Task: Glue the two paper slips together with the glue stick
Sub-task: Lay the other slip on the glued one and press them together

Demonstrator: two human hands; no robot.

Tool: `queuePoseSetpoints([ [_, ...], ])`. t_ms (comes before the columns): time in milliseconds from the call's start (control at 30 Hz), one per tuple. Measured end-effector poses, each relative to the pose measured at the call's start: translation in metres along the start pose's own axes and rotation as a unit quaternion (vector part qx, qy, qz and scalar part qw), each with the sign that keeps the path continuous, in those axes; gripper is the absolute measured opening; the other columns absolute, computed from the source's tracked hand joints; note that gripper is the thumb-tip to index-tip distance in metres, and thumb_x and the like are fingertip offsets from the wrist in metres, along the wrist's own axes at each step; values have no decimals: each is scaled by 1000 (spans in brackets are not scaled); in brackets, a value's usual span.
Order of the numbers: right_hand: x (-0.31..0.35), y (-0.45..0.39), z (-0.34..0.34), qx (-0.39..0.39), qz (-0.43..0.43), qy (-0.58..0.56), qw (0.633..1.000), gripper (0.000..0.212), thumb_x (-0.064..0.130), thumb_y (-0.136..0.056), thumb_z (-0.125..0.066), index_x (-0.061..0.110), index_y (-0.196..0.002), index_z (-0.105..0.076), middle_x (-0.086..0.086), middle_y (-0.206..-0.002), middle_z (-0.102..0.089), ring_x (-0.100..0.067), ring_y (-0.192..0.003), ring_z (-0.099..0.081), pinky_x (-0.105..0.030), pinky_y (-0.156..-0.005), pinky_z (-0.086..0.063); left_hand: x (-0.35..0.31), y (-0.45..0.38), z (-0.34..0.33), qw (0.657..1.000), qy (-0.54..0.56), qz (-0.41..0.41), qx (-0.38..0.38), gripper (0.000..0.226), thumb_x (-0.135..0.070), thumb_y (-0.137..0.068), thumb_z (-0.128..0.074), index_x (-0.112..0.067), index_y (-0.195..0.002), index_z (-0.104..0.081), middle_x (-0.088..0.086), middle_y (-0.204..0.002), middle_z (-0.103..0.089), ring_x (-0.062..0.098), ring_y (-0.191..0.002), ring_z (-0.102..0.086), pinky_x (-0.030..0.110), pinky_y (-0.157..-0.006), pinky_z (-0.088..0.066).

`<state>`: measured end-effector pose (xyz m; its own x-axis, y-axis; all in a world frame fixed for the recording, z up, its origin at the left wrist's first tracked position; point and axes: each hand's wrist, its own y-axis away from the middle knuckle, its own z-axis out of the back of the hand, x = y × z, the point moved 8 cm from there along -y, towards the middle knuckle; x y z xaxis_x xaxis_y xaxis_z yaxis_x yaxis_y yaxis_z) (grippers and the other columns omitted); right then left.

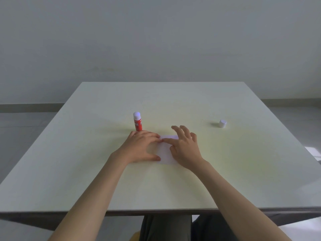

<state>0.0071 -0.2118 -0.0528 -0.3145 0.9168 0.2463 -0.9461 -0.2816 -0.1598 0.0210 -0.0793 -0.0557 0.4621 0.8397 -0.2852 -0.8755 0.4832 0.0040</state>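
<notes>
White paper slips (165, 152) lie flat in the middle of the table, partly covered by both hands, so I cannot tell one slip from the other. My left hand (141, 146) rests palm down on their left part, fingertips and thumb touching the paper. My right hand (184, 145) has its fingers spread, with the index fingertip pressing on the paper near the left fingertips. A red glue stick (137, 121) stands upright just behind my left hand, its white top bare. Its white cap (222, 123) sits apart at the right.
The pale table (225, 171) stretches wide around the paper. Its near edge runs just above my lap. A plain wall stands behind the far edge.
</notes>
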Motion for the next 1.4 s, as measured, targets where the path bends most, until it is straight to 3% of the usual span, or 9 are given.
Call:
queuePoseSetpoints([
  [233,-43,12,16,-24,-69,22,997,41,16,-86,-44,41,-113,-64,2,-145,-37,-23,-138,-22,-39,-102,-21,2,1,-3,1000,-7,7,17,63,-59,-71,-63,-41,-130,-48,-23,-143,-40,6,-132,-35,33,-101,-27],
  [400,-33,7,22,-36,-61,38,997,37,17,-86,-44,35,-107,-69,1,-143,-39,-24,-136,-23,-38,-99,-20,-3,0,1,999,-23,9,26,63,-57,-70,-64,-43,-129,-47,-22,-141,-42,7,-131,-36,33,-97,-28],
  [567,-22,10,21,-38,-46,51,997,36,18,-85,-45,34,-104,-70,2,-143,-39,-25,-135,-25,-38,-97,-19,-9,-5,-3,993,-69,8,91,69,-56,-75,-61,-48,-138,-32,-11,-143,-36,16,-130,-35,36,-99,-29],
  [767,-16,30,22,-34,-49,40,997,36,16,-84,-44,32,-101,-72,1,-141,-43,-27,-135,-27,-40,-97,-21,-12,-10,-3,988,-90,14,125,68,-56,-75,-61,-47,-137,-34,-9,-143,-34,20,-127,-35,36,-100,-30],
  [900,-11,54,23,-42,-46,30,998,30,15,-82,-49,28,-91,-75,0,-133,-51,-29,-132,-34,-42,-96,-27,-11,-10,-3,989,-87,12,122,68,-57,-76,-61,-47,-138,-34,-10,-144,-33,19,-128,-35,36,-101,-29],
  [1067,-4,61,30,-79,-41,6,996,22,9,-76,-59,19,-63,-74,-3,-114,-64,-34,-118,-51,-46,-86,-36,-11,-7,2,993,-77,3,88,74,-58,-73,-64,-40,-139,-35,-12,-141,-39,15,-126,-40,34,-98,-32],
  [1133,-3,55,30,-68,-42,-13,997,24,10,-79,-56,22,-71,-75,-2,-120,-60,-31,-122,-46,-44,-91,-31,-10,-6,6,997,-48,12,56,77,-57,-68,-68,-35,-136,-38,-14,-135,-47,13,-121,-46,33,-93,-35],
  [1267,13,37,22,-26,-2,-30,999,41,12,-82,-47,36,-108,-68,-1,-135,-48,-26,-129,-35,-40,-96,-26,-9,-5,5,998,-22,30,43,78,-56,-64,-71,-31,-130,-40,-16,-130,-52,13,-117,-49,33,-91,-35],
  [1400,31,29,11,19,36,-24,999,44,14,-84,-43,41,-111,-64,1,-140,-41,-27,-130,-29,-40,-96,-24,-5,-6,2,998,-23,39,45,73,-60,-64,-69,-33,-127,-43,-18,-128,-53,12,-117,-48,30,-89,-32],
])
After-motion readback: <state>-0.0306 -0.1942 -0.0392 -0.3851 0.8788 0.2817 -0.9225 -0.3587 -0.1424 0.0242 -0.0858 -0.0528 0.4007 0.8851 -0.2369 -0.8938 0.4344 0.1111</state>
